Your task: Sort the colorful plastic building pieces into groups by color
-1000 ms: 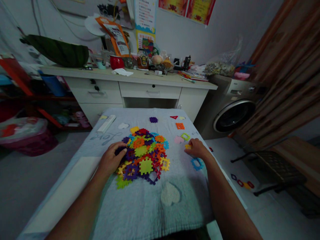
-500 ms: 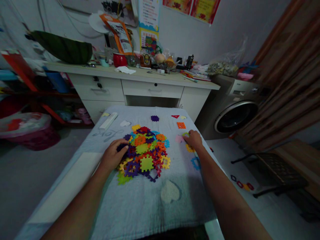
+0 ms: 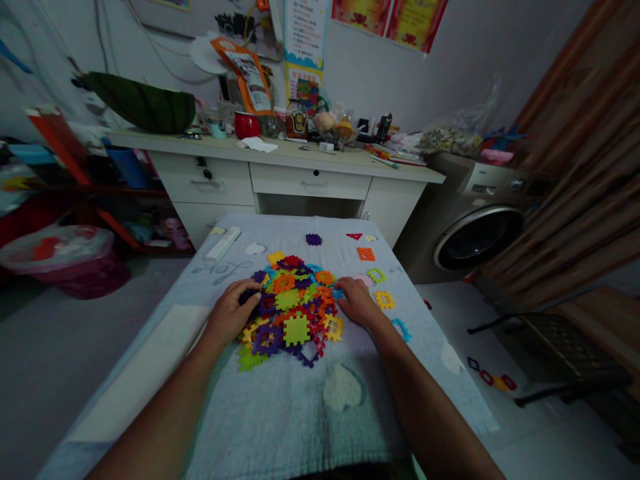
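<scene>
A heap of coloured plastic interlocking tiles (image 3: 293, 307) lies in the middle of a grey towel (image 3: 280, 407) spread over a low table. My left hand (image 3: 231, 315) rests on the heap's left edge, fingers curled onto the tiles. My right hand (image 3: 356, 301) lies at the heap's right edge, fingers flat and touching the pieces. Single tiles lie apart to the right: a yellow one (image 3: 384, 299), a green one (image 3: 377, 275), an orange one (image 3: 366, 253), a blue one (image 3: 401, 327) and a purple one (image 3: 313, 239) farther back.
A white remote-like bar (image 3: 223, 243) lies at the towel's far left. Behind stands a cluttered white desk (image 3: 300, 180) and a washing machine (image 3: 475, 227) to the right. A few tiles (image 3: 493, 379) lie on the floor beside a dark chair base (image 3: 560, 347).
My right hand left the loose tiles at the right and moved left to the heap's right edge. A yellow tile now lies uncovered where it was. My left hand stayed put.
</scene>
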A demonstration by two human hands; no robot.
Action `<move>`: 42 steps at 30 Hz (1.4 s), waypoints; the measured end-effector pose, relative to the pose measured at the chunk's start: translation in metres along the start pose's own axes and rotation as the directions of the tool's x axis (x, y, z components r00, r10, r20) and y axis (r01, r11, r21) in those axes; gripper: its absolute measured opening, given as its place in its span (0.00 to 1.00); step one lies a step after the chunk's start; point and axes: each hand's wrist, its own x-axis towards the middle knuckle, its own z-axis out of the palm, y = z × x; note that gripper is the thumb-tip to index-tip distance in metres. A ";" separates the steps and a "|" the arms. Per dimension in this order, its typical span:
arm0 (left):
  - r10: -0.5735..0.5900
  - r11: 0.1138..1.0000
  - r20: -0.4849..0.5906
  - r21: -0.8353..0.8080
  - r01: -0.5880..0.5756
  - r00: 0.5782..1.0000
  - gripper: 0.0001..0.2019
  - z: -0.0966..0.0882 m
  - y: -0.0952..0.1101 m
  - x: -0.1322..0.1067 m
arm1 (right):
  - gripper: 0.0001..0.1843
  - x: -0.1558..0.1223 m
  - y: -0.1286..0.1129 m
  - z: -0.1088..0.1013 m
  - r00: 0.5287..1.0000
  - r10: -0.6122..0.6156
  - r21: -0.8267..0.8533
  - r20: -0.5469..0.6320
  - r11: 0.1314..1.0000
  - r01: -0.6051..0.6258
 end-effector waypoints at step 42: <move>-0.052 0.999 -0.015 0.004 0.052 0.999 0.26 0.004 0.005 -0.001 | 0.38 -0.142 0.070 -0.045 0.884 0.449 -0.022 -0.128 0.890 -0.455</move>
